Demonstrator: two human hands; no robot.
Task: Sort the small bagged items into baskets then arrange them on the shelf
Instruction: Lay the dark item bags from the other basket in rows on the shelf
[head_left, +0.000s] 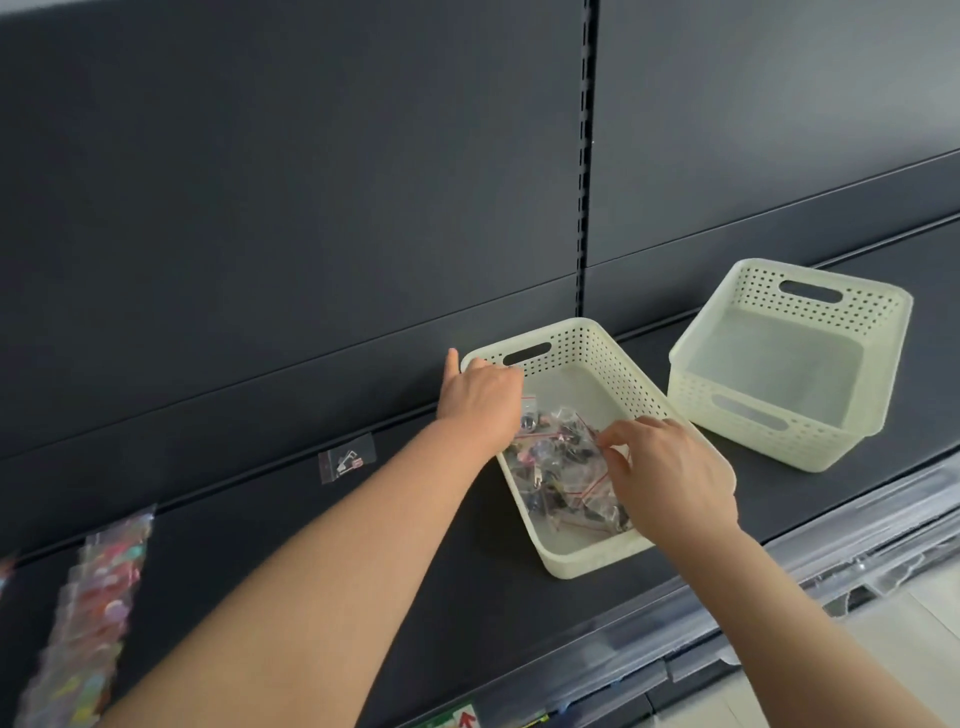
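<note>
Pinching clear red-zipped bag (574, 430) in cream perforated basket (576, 343): right hand (670, 470); left hand (480, 397) grips rim.

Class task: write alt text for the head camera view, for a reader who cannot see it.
A person's left hand holds the far corner of a cream basket on a dark shelf while the right hand pinches one of the small clear bags piled inside. A second basket, empty, stands to its right.
</note>
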